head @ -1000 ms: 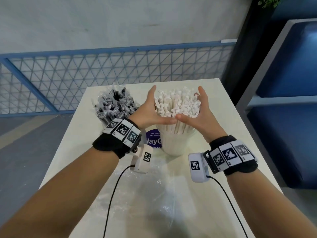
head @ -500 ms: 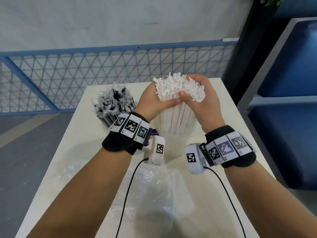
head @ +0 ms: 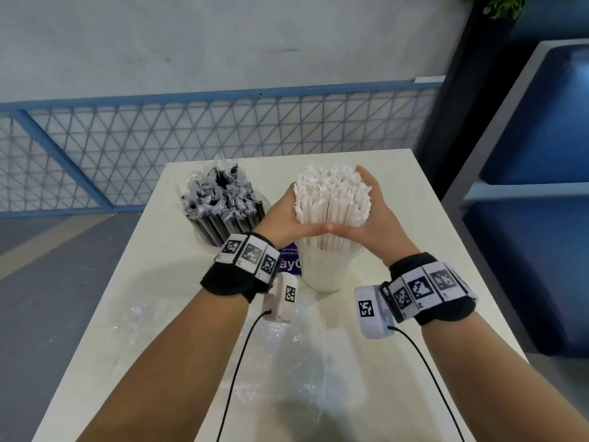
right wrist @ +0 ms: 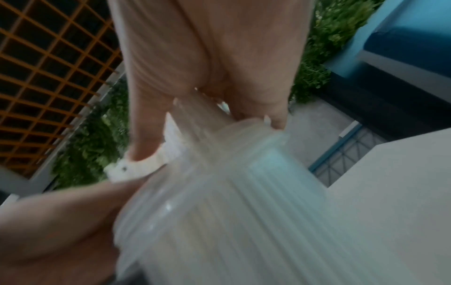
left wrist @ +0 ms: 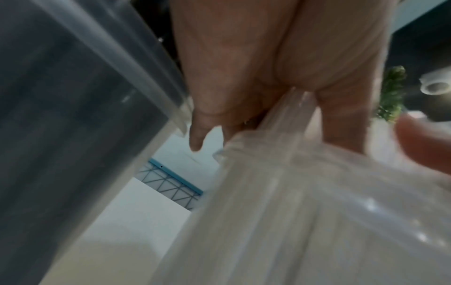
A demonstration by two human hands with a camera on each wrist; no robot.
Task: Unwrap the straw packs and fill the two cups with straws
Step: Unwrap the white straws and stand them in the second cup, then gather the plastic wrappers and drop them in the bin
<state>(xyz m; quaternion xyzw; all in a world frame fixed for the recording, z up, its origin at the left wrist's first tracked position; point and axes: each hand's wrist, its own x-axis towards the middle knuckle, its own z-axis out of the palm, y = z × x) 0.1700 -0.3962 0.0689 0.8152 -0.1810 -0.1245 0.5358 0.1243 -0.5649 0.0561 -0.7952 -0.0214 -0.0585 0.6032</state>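
Gripping white straws (head: pixel 331 199): left hand (head: pixel 283 218), right hand (head: pixel 379 215); white table (head: pixel 430 250), blue mesh railing (head: pixel 127 148) beyond

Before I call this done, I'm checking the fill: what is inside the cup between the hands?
White straws stand upright in the translucent cup, tops fanned above it. The left hand and right hand wrap the bundle, covering the rim; how far down straws reach is unclear.

Left forearm (head: pixel 178 362) and right forearm (head: pixel 494 371) stretch in from the bottom corners of the head view, angling toward the middle. Left hand (head: pixel 282 215) and right hand (head: pixel 379 215) cup the bundle of white straws (head: pixel 331 199) from either side, thumbs meeting tip to tip in front, right fingers pointing up. Wrist views are pretty blurry, mostly palm.
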